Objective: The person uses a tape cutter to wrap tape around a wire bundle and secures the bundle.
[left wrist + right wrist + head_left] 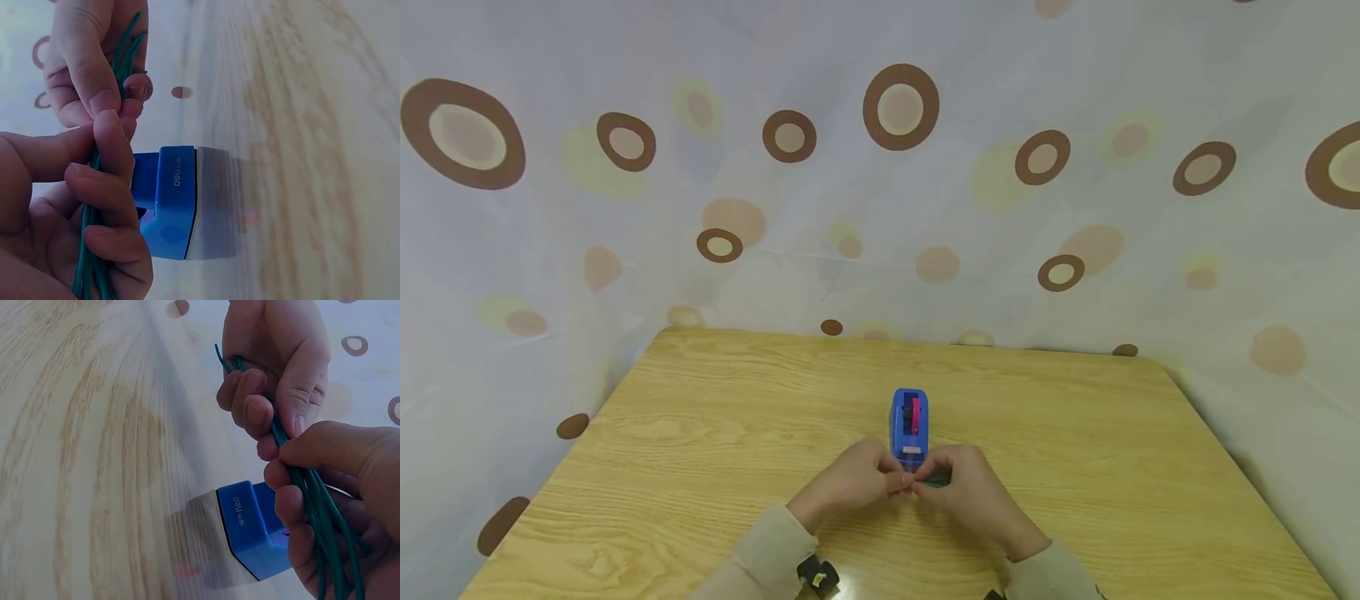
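A bundle of thin green strands [322, 531] is running through both hands, low over the near middle of the wooden surface [737, 417] and just in front of a blue tape dispenser [176, 200]. The left hand [857, 479] is holding one part of the bundle, its fingers curling round the strands and its thumb pressing toward the tips. The right hand [966, 492] is gripping the bundle too — its fingers are bending round the other part — and the fingertips of the two hands are meeting over the strands. Loose ends are poking out past the fingers in both wrist views, while in the head view only a little green is showing inside the right hand. Just beyond the fingertips, the dispenser is standing upright, carrying a pink roll [915, 417] in its top and showing the lettering "deli" on its end. Nearer the camera, pale sleeves [775, 546] are covering the forearms, and a small black object [817, 577] is sitting beside the left cuff. Behind the surface and along its sides, a whitish cloth [820, 200] is hanging — brown rings and pale yellow and tan spots are dotting it.
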{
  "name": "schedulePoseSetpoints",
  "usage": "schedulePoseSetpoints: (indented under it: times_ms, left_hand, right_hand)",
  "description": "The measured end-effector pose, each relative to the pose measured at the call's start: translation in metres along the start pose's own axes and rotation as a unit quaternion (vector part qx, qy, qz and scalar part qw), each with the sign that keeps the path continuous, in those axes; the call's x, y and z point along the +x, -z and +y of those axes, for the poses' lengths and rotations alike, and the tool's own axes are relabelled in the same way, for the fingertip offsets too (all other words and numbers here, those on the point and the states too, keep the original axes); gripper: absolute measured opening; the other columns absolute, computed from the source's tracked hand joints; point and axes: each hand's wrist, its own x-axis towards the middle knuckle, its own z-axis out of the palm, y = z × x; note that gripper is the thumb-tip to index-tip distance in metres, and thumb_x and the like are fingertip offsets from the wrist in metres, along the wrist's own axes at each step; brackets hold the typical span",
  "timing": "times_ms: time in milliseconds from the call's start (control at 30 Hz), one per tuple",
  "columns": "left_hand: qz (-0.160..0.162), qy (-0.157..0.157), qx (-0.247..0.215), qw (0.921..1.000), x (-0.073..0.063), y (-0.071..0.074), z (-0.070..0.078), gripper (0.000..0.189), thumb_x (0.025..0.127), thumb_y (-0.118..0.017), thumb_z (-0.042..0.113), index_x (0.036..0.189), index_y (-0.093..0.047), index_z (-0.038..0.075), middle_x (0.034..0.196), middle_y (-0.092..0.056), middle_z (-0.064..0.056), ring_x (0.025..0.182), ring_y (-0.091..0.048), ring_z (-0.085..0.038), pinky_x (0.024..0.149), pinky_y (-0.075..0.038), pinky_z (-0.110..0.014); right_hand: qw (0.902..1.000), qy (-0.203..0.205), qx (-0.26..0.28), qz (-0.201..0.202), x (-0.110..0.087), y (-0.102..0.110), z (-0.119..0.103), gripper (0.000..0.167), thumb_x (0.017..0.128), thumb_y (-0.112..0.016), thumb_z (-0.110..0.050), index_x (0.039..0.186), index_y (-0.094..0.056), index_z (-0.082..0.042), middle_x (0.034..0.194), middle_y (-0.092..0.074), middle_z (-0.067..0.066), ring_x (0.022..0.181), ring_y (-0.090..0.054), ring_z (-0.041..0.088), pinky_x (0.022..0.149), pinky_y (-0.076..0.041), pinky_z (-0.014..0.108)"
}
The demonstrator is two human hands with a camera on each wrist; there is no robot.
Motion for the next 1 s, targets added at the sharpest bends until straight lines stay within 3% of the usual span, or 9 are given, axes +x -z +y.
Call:
schedulePoseSetpoints:
  times_ms: [233, 400, 667, 800, 1000]
  left_hand:
    - [0.034, 0.000, -0.009, 0.9994, -0.0004, -0.0003, 0.0022, 0.021, 0.093, -0.069, 0.015, 0.075, -0.078, 0.011, 0.070, -0.066, 0.007, 0.055, -0.038, -0.009, 0.049, -0.027, -0.024]
    - [0.049, 0.000, -0.010, 0.9987, -0.0017, -0.0011, 0.0025, 0.014, 0.090, -0.072, 0.014, 0.078, -0.079, 0.013, 0.070, -0.069, 0.003, 0.070, -0.049, -0.010, 0.058, -0.035, -0.024]
    - [0.058, -0.002, 0.023, 0.9981, -0.0009, -0.0024, 0.0030, 0.015, 0.090, -0.073, 0.014, 0.076, -0.079, 0.014, 0.066, -0.067, 0.006, 0.065, -0.047, -0.009, 0.052, -0.033, -0.023]
    - [0.056, 0.001, 0.034, 0.9979, -0.0011, -0.0028, 0.0037, 0.015, 0.090, -0.073, 0.015, 0.077, -0.079, 0.015, 0.065, -0.067, 0.006, 0.069, -0.050, -0.009, 0.056, -0.035, -0.024]
    - [0.058, -0.014, 0.048, 0.9971, -0.0013, -0.0027, 0.0033, 0.015, 0.090, -0.073, 0.015, 0.077, -0.080, 0.015, 0.065, -0.067, 0.008, 0.069, -0.051, -0.007, 0.057, -0.036, -0.024]
  right_hand:
    - [0.9999, 0.000, 0.011, 0.003, 0.0019, 0.0014, 0.0022, 0.009, 0.086, -0.078, -0.014, 0.080, -0.073, -0.017, 0.085, -0.070, -0.008, 0.083, -0.065, 0.014, 0.075, -0.054, 0.027]
    - [0.9997, -0.007, 0.021, -0.010, 0.0022, 0.0032, 0.0038, 0.006, 0.087, -0.078, -0.016, 0.086, -0.072, -0.015, 0.085, -0.069, -0.005, 0.080, -0.065, 0.015, 0.072, -0.054, 0.028]
    - [0.9973, -0.033, 0.059, -0.028, 0.0005, 0.0055, 0.0027, 0.013, 0.088, -0.077, -0.017, 0.095, -0.072, -0.007, 0.089, -0.070, 0.002, 0.080, -0.066, 0.017, 0.069, -0.053, 0.027]
    - [0.9956, -0.047, 0.068, -0.043, -0.0001, 0.0075, 0.0022, 0.015, 0.089, -0.076, -0.019, 0.094, -0.074, -0.006, 0.092, -0.070, 0.003, 0.081, -0.066, 0.017, 0.069, -0.053, 0.026]
    - [0.9936, -0.037, 0.084, -0.066, 0.0002, 0.0079, 0.0029, 0.014, 0.091, -0.073, -0.017, 0.094, -0.076, -0.004, 0.095, -0.071, 0.005, 0.082, -0.066, 0.016, 0.070, -0.053, 0.025]
